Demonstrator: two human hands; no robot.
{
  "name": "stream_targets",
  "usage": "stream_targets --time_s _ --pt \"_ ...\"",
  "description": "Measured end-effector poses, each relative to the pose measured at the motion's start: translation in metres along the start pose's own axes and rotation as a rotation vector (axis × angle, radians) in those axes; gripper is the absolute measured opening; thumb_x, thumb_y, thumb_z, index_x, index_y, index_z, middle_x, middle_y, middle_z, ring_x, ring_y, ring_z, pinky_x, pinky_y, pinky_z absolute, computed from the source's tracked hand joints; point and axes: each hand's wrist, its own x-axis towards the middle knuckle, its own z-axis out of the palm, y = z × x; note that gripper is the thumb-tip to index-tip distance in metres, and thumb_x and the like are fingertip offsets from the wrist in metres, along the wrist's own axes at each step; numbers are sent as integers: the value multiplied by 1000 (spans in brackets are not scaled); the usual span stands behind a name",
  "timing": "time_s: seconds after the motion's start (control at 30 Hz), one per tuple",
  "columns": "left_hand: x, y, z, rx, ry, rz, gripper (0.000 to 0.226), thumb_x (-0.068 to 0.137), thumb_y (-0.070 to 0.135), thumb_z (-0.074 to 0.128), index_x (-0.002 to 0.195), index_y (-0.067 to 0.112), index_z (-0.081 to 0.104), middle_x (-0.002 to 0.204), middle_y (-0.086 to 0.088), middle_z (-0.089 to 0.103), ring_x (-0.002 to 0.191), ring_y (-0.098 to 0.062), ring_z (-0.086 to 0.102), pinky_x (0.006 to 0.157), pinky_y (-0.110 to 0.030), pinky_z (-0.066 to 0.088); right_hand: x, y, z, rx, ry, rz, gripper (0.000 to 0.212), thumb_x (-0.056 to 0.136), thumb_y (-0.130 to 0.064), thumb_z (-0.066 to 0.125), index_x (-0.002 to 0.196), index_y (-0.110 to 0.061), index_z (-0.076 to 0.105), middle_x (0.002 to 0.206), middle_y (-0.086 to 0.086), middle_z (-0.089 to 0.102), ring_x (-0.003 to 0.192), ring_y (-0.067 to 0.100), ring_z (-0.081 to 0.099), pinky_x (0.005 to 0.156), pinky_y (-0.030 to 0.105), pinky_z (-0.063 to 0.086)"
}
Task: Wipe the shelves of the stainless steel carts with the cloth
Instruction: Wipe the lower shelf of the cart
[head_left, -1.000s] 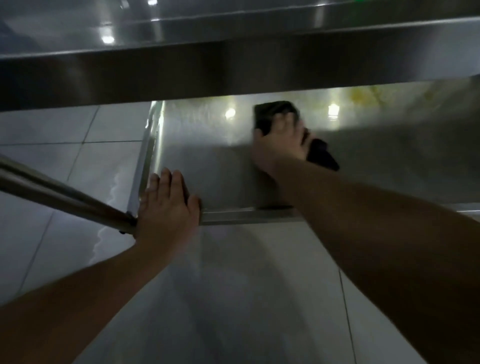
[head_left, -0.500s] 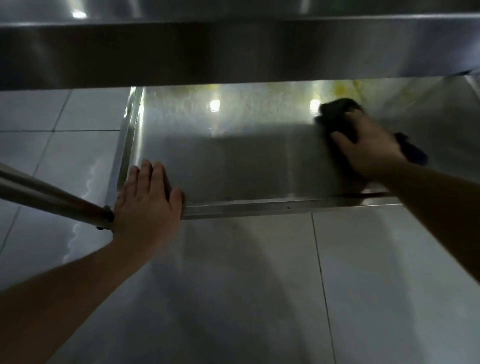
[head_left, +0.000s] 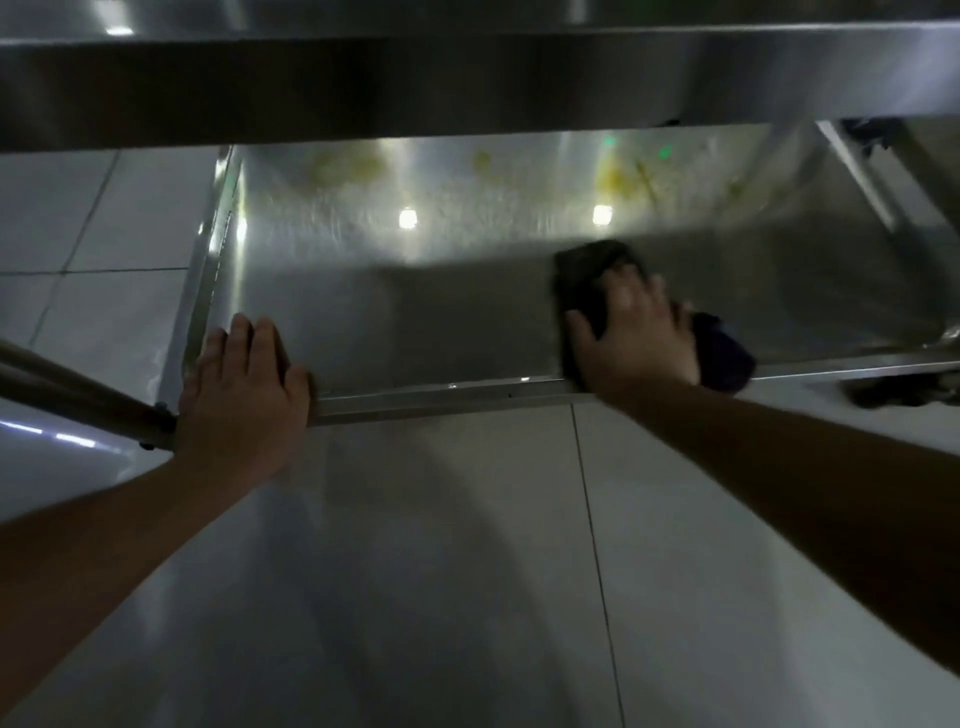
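Note:
The cart's lower steel shelf (head_left: 415, 312) lies below me, with yellowish smears along its far side. A dark cloth (head_left: 587, 275) lies on the shelf near the front rim, right of centre. My right hand (head_left: 636, 338) presses flat on the cloth with fingers spread; cloth shows beyond the fingertips and to the right of the hand. My left hand (head_left: 244, 384) rests flat on the shelf's front left corner, fingers straight, beside the cart's leg.
The cart's upper shelf (head_left: 467, 83) hangs across the top of the view. A steel leg tube (head_left: 78, 395) slants in from the left. Another leg and a caster (head_left: 904, 389) stand at the right. White floor tiles (head_left: 441, 571) spread beneath.
My right hand swept the cloth from the shelf's middle far to the right, then back toward the front rim. The left hand stayed on the corner.

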Motion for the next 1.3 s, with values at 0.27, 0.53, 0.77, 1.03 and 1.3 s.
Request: stream_targets --time_s 0.27,0.53,0.77,1.03,1.3 --pt "2 4 -1 46 -9 -7 57 109 34 43 155 2 34 165 -28 30 151 -49 30 119 -68 31 -23 -44 21 -64 -205 -594 78 98 -77 16 164 -36 18 174 -13 10 161 12 -1 129 50 -3" --pt "-42 130 -6 -124 10 346 77 97 51 32 156 3 48 165 -21 40 147 -43 45 113 -57 43 -2 118 -34 -86 -85 -296 67 102 -66 33 162 -36 24 172 -11 20 159 14 14 129 48 11" --pt "-50 150 15 49 -128 402 90 94 63 10 170 15 14 178 -6 5 164 -25 4 131 -45 13 3 224 -67 38 111 382 70 104 -61 36 159 -16 35 163 16 38 151 38 32 124 60 22" --pt "-51 152 14 56 -130 373 88 96 49 43 170 15 10 178 -5 3 164 -25 3 130 -43 8 -35 92 -17 16 70 -171 78 96 -75 39 154 -23 41 162 4 42 153 27 32 126 50 25" --pt "-37 120 -1 -26 -153 158 103 91 31 66 170 18 1 178 -1 -1 163 -20 -1 130 -37 0 -58 -20 25 54 18 -659 61 91 -51 69 144 -24 57 149 0 59 142 25 50 122 43 30"
